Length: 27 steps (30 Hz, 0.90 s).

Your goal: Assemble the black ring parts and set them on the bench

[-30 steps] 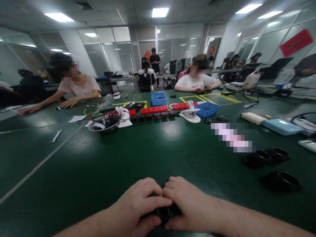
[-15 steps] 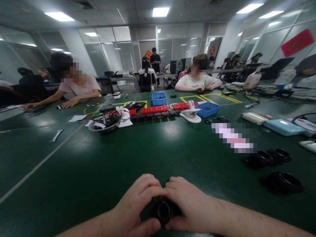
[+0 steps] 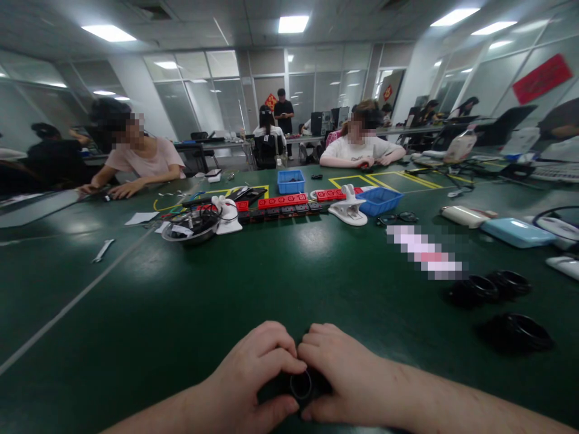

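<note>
Both hands meet low over a dark green, glossy surface (image 3: 203, 301), with a small black cylindrical piece with a thin pale circular rim (image 3: 301, 386) between them, its round opening facing up towards the wearer. The right hand (image 3: 341, 367) is curled around the far and right side of the piece, its grip grasping the body. The left hand (image 3: 257, 374) arches over from the other side, index fingertip and thumb bracketing the rim; with the piece so dark and shaded, I cannot tell whether that grip is pinching or merely resting there.

The main risk seems to be a slip: if the right fingers loosened under a push from the left, the piece could tilt or roll off. The crowded fingertips could also mask a crooked rim. A wide swing of the right forearm might knock the lone black ring-shaped part (image 3: 525, 333) lying well apart on that side.
</note>
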{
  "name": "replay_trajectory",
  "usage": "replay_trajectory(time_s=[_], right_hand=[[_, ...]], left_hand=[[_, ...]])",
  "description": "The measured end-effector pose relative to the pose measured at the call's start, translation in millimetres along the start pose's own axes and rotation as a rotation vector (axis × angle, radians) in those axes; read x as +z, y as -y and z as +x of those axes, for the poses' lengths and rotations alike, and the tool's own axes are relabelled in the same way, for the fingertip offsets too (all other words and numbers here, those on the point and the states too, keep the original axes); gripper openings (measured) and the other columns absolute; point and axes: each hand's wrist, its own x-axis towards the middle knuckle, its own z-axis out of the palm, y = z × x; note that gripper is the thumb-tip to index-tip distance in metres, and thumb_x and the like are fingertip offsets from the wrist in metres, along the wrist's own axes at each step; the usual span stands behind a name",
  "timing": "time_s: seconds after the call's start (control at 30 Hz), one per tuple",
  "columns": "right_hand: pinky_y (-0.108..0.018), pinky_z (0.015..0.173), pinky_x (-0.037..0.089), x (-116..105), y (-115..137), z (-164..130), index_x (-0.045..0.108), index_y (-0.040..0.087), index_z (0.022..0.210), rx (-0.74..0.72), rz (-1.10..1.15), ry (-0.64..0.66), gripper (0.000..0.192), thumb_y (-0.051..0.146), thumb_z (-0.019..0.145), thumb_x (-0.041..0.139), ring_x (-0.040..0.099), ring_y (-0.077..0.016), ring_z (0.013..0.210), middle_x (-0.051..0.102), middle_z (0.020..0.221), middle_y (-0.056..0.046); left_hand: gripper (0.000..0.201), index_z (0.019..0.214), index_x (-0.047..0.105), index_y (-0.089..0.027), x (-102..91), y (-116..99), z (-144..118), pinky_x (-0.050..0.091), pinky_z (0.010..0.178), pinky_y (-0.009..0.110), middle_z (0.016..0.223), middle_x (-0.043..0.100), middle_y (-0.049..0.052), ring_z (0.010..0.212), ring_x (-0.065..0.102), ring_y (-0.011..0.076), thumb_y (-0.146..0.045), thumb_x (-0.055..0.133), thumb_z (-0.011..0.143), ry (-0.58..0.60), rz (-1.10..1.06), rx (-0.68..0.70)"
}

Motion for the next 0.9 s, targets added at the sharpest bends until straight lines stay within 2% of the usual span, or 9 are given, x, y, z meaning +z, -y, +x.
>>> replay_trajectory(time_s=[0.07, 0.17, 0.27, 0.33, 0.43, 0.53, 0.63, 0.73, 0.9], right_hand=[[-0.030, 0.069, 0.038, 0.1, -0.2, 0.3, 0.059, 0.017, 0.087, -0.009, 0.006, -0.009, 0.038, 0.041, 0.061, 0.073, 0.053, -0.0183, 0.076, 0.061, 0.082, -0.002], [-0.030, 0.070, 0.038, 1.0, -0.9, 0.9, 0.059, 0.016, 0.086, -0.001, 0.010, -0.008, 0.038, 0.041, 0.061, 0.073, 0.053, -0.0183, 0.077, 0.061, 0.082, -0.002], [-0.031, 0.068, 0.038, 1.1, -1.3, 0.8, 0.060, 0.016, 0.086, 0.016, 0.004, -0.002, 0.041, 0.044, 0.059, 0.074, 0.052, -0.0189, 0.077, 0.061, 0.082, -0.002], [-0.032, 0.071, 0.039, 0.9, -1.3, 0.3, 0.060, 0.016, 0.091, 0.017, 0.022, -0.004, 0.044, 0.044, 0.060, 0.074, 0.053, -0.0195, 0.079, 0.062, 0.085, -0.003], [-0.035, 0.078, 0.038, 0.2, -0.8, -0.2, 0.059, 0.018, 0.098, -0.002, 0.055, -0.004, 0.046, 0.041, 0.061, 0.074, 0.053, -0.0199, 0.082, 0.062, 0.089, -0.003], [-0.034, 0.078, 0.038, -0.7, 0.0, -0.1, 0.059, 0.018, 0.098, -0.007, 0.062, 0.006, 0.044, 0.039, 0.062, 0.073, 0.053, -0.0199, 0.082, 0.062, 0.089, -0.003], [-0.033, 0.077, 0.038, -0.9, 0.4, 0.5, 0.060, 0.018, 0.092, 0.002, 0.038, 0.007, 0.040, 0.040, 0.062, 0.073, 0.053, -0.0195, 0.080, 0.061, 0.086, -0.003], [-0.031, 0.072, 0.039, -0.3, 0.0, 0.7, 0.059, 0.017, 0.082, 0.008, 0.003, 0.008, 0.036, 0.043, 0.061, 0.072, 0.052, -0.0185, 0.076, 0.060, 0.080, -0.002], [-0.032, 0.074, 0.039, 0.8, -0.7, 0.8, 0.059, 0.016, 0.084, 0.010, 0.005, 0.001, 0.037, 0.042, 0.061, 0.073, 0.053, -0.0186, 0.077, 0.061, 0.081, -0.002]], left_hand=[[0.022, 0.095, 0.050, -0.019, 3.5, -0.6, 0.0, 0.046, 0.072, 0.031, 0.090, 0.052, 0.006, 0.083, 0.051, 0.0189, -0.039, 0.049, 0.088, -0.042, 0.050, -0.034], [0.037, 0.089, 0.048, -0.020, 10.0, 3.5, -3.5, 0.045, 0.067, 0.030, 0.088, 0.050, 0.004, 0.079, 0.051, 0.0184, -0.055, 0.054, 0.081, -0.085, 0.110, -0.078], [0.054, 0.094, 0.047, -0.020, 12.9, 9.0, -8.4, 0.046, 0.070, 0.032, 0.091, 0.050, 0.005, 0.081, 0.050, 0.0203, -0.070, 0.050, 0.073, -0.119, 0.110, -0.070], [0.052, 0.104, 0.046, -0.020, 11.0, 10.1, -9.8, 0.046, 0.076, 0.035, 0.097, 0.050, 0.007, 0.088, 0.050, 0.0224, -0.066, 0.045, 0.079, -0.117, 0.086, -0.049], [0.033, 0.114, 0.045, -0.021, 4.0, 6.9, -7.5, 0.044, 0.083, 0.036, 0.103, 0.052, 0.009, 0.097, 0.049, 0.0223, -0.044, 0.040, 0.091, -0.023, 0.067, -0.011], [0.027, 0.115, 0.048, -0.021, -2.3, 2.4, -2.5, 0.042, 0.088, 0.036, 0.105, 0.055, 0.008, 0.100, 0.050, 0.0215, -0.033, 0.040, 0.092, 0.054, 0.065, 0.045], [0.027, 0.114, 0.049, -0.020, -3.6, 0.3, 1.1, 0.044, 0.084, 0.035, 0.099, 0.058, 0.008, 0.095, 0.052, 0.0205, -0.033, 0.038, 0.094, 0.036, 0.060, 0.068], [0.029, 0.104, 0.052, -0.018, 0.6, 1.2, 1.3, 0.046, 0.075, 0.033, 0.086, 0.059, 0.007, 0.083, 0.054, 0.0192, -0.042, 0.039, 0.093, -0.018, 0.077, 0.058], [0.041, 0.087, 0.051, -0.017, 9.9, 4.7, -3.2, 0.045, 0.062, 0.030, 0.079, 0.054, 0.005, 0.071, 0.052, 0.0180, -0.058, 0.050, 0.082, -0.117, 0.170, -0.011]])
